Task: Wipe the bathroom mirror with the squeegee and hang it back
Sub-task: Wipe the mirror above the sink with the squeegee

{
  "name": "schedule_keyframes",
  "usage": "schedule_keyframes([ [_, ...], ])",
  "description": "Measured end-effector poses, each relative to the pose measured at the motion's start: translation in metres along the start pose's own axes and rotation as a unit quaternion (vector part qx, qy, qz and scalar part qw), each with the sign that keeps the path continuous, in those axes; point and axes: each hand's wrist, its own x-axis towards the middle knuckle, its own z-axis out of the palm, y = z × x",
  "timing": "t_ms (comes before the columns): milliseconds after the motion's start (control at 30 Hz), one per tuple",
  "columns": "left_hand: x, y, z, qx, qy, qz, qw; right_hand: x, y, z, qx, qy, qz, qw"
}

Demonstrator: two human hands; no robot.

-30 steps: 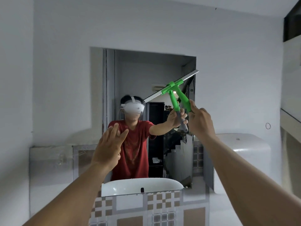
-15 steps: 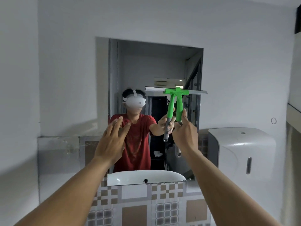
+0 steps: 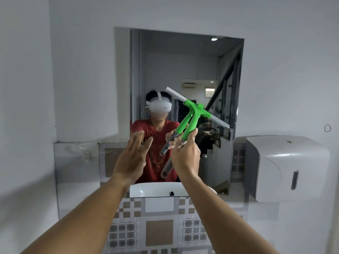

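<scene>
The rectangular mirror point(image 3: 183, 57) hangs on the grey wall straight ahead. My right hand point(image 3: 186, 157) grips the handle of a green squeegee point(image 3: 195, 120) whose grey blade rests against the glass, tilted with its left end high and its right end low. The handle's grey lower end sticks out below my fist. My left hand point(image 3: 132, 160) floats to the left of it with fingers spread, holding nothing, close to the mirror's lower part. The glass reflects a person in a red shirt and both hands.
A white paper dispenser point(image 3: 286, 167) is mounted on the wall right of the mirror. A small ring hook point(image 3: 327, 128) sits on the wall above it. Below the mirror is a patterned tile band point(image 3: 159, 230), and a white basin shows in the reflection.
The squeegee has dropped lower on the mirror and rotated, from right end high, through level, to left end high. My right hand came down and leftward; the left hand stayed open.
</scene>
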Motion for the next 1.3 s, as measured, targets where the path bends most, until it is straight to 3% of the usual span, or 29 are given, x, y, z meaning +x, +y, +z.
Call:
schedule_keyframes([
  [167,-0.002,-0.001,-0.003,0.007,0.009,-0.002,1.0,-0.011,-0.023,0.017,-0.005,-0.035,-0.032,0.999],
  [433,-0.004,-0.002,0.0,-0.02,0.017,0.007,1.0,-0.013,-0.019,0.012,-0.124,-0.046,-0.13,0.983],
  [600,-0.003,-0.002,0.001,-0.024,0.013,-0.001,1.0,0.001,-0.012,-0.012,-0.242,-0.038,-0.181,0.953],
  [900,-0.001,-0.008,0.005,-0.017,0.016,0.016,1.0,0.054,-0.007,-0.089,-0.43,-0.046,-0.253,0.865],
  [1133,0.042,-0.014,-0.045,-0.015,0.169,0.051,0.984,0.078,-0.003,-0.117,-0.479,-0.044,-0.271,0.834],
  [1300,0.119,-0.023,-0.096,0.076,0.181,0.058,0.979,0.081,0.016,-0.128,-0.461,-0.031,-0.246,0.852],
])
